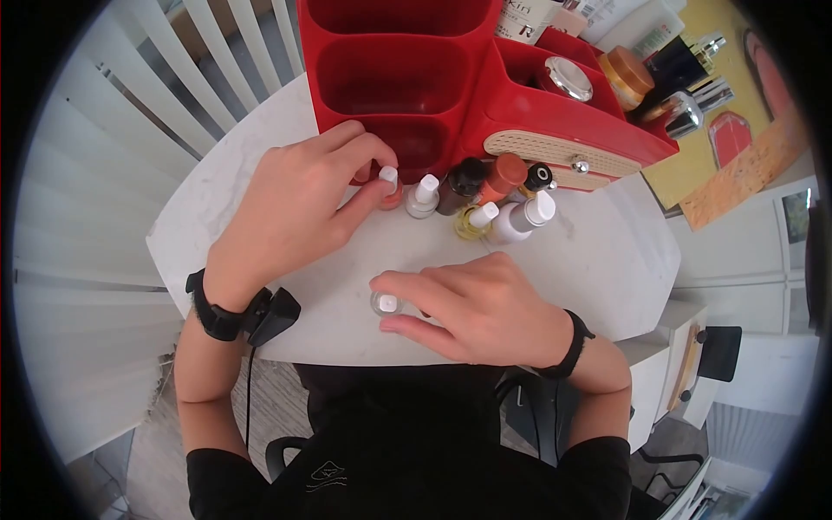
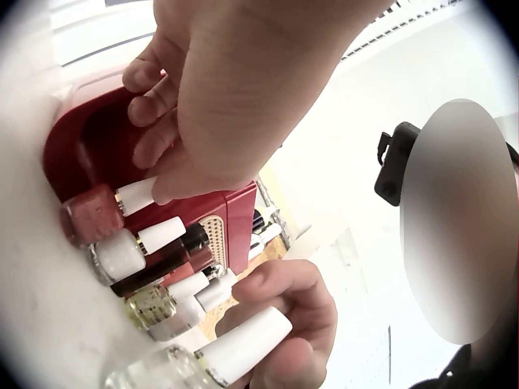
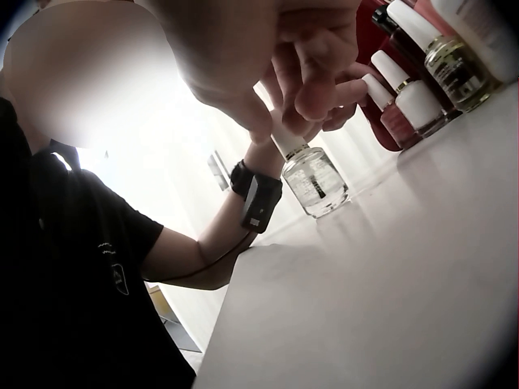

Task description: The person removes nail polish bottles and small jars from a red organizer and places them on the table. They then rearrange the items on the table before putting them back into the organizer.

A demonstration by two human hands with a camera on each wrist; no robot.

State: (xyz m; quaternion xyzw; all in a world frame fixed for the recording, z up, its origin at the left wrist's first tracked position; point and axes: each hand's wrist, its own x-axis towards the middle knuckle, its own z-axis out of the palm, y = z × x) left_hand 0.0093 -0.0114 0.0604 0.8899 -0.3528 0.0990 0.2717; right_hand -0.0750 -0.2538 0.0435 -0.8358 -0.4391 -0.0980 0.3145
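Observation:
My left hand [image 1: 299, 191] is at the white cap of a pink nail polish bottle [image 2: 93, 215], thumb and index finger at the cap's sides. That bottle stands on the table at the left end of a group of bottles. My right hand [image 1: 485, 308] is around the white cap of a clear nail polish bottle [image 3: 316, 182], which stands near the table's front edge. Thumb and index finger are on either side of that cap, with a gap showing. A white nail polish bottle [image 1: 422, 198] stands just right of the pink one.
A yellowish nail polish bottle [image 1: 472, 224], a dark bottle [image 1: 462, 186], an orange-brown bottle [image 1: 503, 179] and a white-capped bottle [image 1: 511, 224] stand together. Behind them, a red organizer [image 1: 472, 113] holds cosmetics. The white table [image 1: 598, 260] has white slats [image 1: 87, 199] at its left.

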